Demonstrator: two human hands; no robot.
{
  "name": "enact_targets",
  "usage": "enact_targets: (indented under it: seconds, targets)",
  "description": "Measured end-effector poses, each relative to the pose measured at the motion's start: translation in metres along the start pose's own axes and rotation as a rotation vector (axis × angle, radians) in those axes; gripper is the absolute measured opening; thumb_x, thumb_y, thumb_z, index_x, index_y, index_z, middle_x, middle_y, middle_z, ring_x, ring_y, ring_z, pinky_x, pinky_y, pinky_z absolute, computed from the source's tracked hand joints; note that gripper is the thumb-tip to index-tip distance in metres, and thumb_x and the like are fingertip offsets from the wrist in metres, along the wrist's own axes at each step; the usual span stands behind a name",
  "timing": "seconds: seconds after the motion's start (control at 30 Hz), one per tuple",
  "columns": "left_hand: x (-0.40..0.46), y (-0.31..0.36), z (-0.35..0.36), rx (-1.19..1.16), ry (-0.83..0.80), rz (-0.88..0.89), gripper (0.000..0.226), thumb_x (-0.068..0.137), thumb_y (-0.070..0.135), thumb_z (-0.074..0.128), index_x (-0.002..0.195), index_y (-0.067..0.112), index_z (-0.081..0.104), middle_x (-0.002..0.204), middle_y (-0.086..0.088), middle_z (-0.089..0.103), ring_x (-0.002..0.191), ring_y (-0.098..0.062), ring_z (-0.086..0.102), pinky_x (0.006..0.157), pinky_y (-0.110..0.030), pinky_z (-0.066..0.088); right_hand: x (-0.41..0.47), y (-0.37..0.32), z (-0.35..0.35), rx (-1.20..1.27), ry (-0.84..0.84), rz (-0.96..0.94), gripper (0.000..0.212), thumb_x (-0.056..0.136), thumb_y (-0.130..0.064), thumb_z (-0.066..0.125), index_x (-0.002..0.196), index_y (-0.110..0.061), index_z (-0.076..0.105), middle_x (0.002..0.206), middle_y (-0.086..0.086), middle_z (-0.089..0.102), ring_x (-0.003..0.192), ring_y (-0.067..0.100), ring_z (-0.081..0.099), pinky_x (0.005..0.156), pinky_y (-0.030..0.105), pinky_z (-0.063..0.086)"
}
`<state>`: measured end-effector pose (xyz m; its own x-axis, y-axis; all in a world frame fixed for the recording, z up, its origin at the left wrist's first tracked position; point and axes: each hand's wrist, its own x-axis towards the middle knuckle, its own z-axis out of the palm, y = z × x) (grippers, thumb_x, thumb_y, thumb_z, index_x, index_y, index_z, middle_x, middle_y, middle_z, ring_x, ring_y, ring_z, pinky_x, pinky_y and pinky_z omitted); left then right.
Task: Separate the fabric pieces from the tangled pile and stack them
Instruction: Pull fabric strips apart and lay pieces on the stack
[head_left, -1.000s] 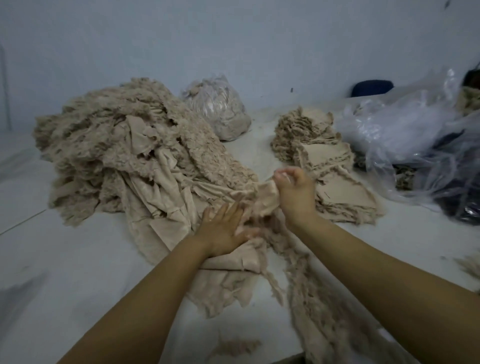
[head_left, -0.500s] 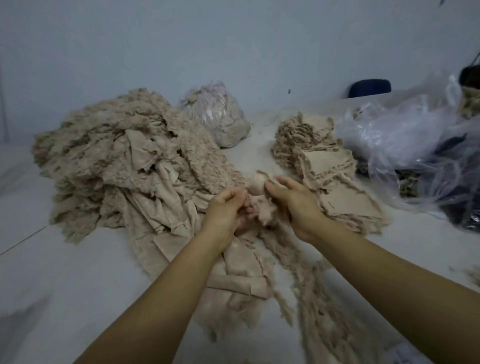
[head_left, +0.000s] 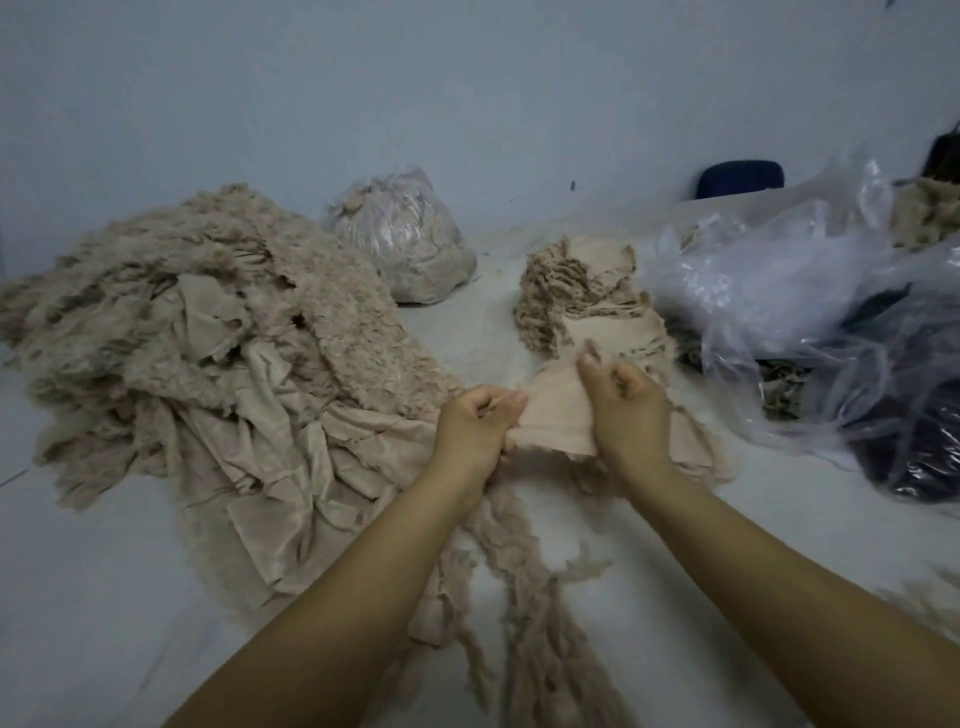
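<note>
A big tangled pile of beige fabric (head_left: 208, 353) covers the left half of the white surface. To the right stands a stack of flat beige pieces (head_left: 582, 291). Between them, in the middle, I hold one beige fabric piece (head_left: 553, 415) stretched between both hands. My left hand (head_left: 475, 431) pinches its left edge with curled fingers. My right hand (head_left: 621, 400) grips its right edge, thumb and forefinger raised at the top corner. Frayed strips of fabric (head_left: 524, 597) trail from under my hands towards me.
A clear plastic bag stuffed with beige scraps (head_left: 405, 239) sits behind the pile. Crumpled clear plastic sheeting (head_left: 810, 291) over dark bags fills the right side. A blue object (head_left: 740, 179) stands at the wall. The white surface (head_left: 104, 597) runs along the front left.
My left hand went from lying flat on the pile to pinching the piece. Both hands have drawn the piece out of the pile and spread it, moving slightly right towards the stack.
</note>
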<state>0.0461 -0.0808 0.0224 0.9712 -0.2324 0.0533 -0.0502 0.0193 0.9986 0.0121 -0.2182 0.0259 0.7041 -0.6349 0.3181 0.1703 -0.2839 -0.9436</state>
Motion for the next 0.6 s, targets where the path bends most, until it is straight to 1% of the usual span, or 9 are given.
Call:
enact_targets:
  seconds: [0.1,0.17,0.23,0.33,0.4,0.43,0.5,0.57,0.6]
  targets:
    - [0.012,-0.004,0.034,0.153,-0.030,0.039,0.030,0.092,0.026,0.060,0.067,0.010,0.061,0.043,0.002,0.044,0.033,-0.009,0.037,0.044,-0.021,0.030,0.035,0.014,-0.038,-0.209,0.016,0.002,0.037,0.091,-0.038,0.060,0.062,-0.014,0.058,0.057,-0.005,0.054,0.057,0.007,0.049,0.055,0.027,0.031]
    - [0.016,-0.009,0.051,0.229,-0.051,0.010,0.034,0.094,0.030,0.057,0.064,0.014,0.060,0.040,0.005,0.046,0.037,-0.012,0.041,0.048,-0.025,0.034,0.051,0.022,-0.054,-0.350,-0.033,0.037,0.041,0.090,-0.039,0.061,0.058,-0.013,0.054,0.055,-0.001,0.052,0.062,0.019,0.052,0.058,0.031,0.029]
    - [0.019,-0.015,0.058,0.281,-0.060,-0.056,0.032,0.095,0.034,0.054,0.071,0.013,0.059,0.052,-0.002,0.056,0.044,-0.018,0.046,0.050,-0.025,0.037,0.056,0.028,-0.062,-0.484,-0.105,0.086,0.043,0.087,-0.048,0.060,0.062,-0.014,0.051,0.061,0.002,0.055,0.073,0.026,0.057,0.062,0.033,0.038]
    - [0.021,-0.014,0.042,0.318,-0.005,-0.049,0.020,0.097,0.024,0.051,0.086,0.009,0.059,0.063,-0.003,0.060,0.042,-0.015,0.046,0.045,-0.021,0.036,0.052,0.031,-0.066,-0.649,-0.121,0.073,0.050,0.086,-0.062,0.053,0.102,-0.016,0.062,0.101,0.005,0.065,0.103,0.028,0.056,0.086,0.039,0.044]
    - [0.018,-0.005,0.013,0.329,-0.049,0.049,0.014,0.096,0.014,0.052,0.087,0.006,0.059,0.053,0.005,0.058,0.035,-0.007,0.045,0.038,-0.014,0.034,0.049,0.026,-0.064,-0.659,-0.046,-0.088,0.046,0.090,-0.053,0.054,0.114,-0.014,0.061,0.116,0.010,0.060,0.116,0.031,0.048,0.097,0.040,0.035]
    - [0.014,-0.001,-0.006,0.348,-0.122,0.088,0.014,0.095,0.012,0.054,0.083,0.007,0.060,0.048,0.006,0.056,0.034,-0.004,0.045,0.037,-0.012,0.034,0.044,0.020,-0.059,-0.622,-0.037,-0.173,0.038,0.091,-0.045,0.056,0.112,-0.013,0.061,0.115,0.010,0.060,0.115,0.031,0.047,0.097,0.037,0.032]
    - [0.005,0.004,-0.049,0.455,-0.288,0.120,0.015,0.089,0.013,0.063,0.075,0.014,0.066,0.050,0.005,0.057,0.042,-0.005,0.050,0.044,-0.013,0.038,0.026,0.008,-0.044,-0.479,-0.132,-0.247,0.018,0.092,-0.029,0.058,0.099,-0.014,0.064,0.099,0.003,0.063,0.100,0.024,0.054,0.083,0.026,0.034]
    - [-0.003,0.004,-0.091,0.692,-0.374,0.114,0.010,0.082,0.020,0.072,0.073,0.023,0.071,0.063,0.004,0.062,0.059,-0.007,0.056,0.058,-0.020,0.044,-0.007,0.002,-0.020,-0.355,-0.389,-0.194,0.009,0.092,-0.021,0.058,0.090,-0.016,0.066,0.086,-0.003,0.063,0.084,0.014,0.056,0.071,0.020,0.035]
    - [-0.007,0.000,-0.108,0.840,-0.398,0.110,0.003,0.080,0.024,0.074,0.078,0.024,0.072,0.073,0.003,0.065,0.069,-0.008,0.059,0.067,-0.022,0.045,-0.024,0.001,-0.007,-0.332,-0.528,-0.169,0.010,0.092,-0.020,0.059,0.092,-0.016,0.068,0.086,-0.003,0.065,0.081,0.011,0.057,0.071,0.018,0.038]
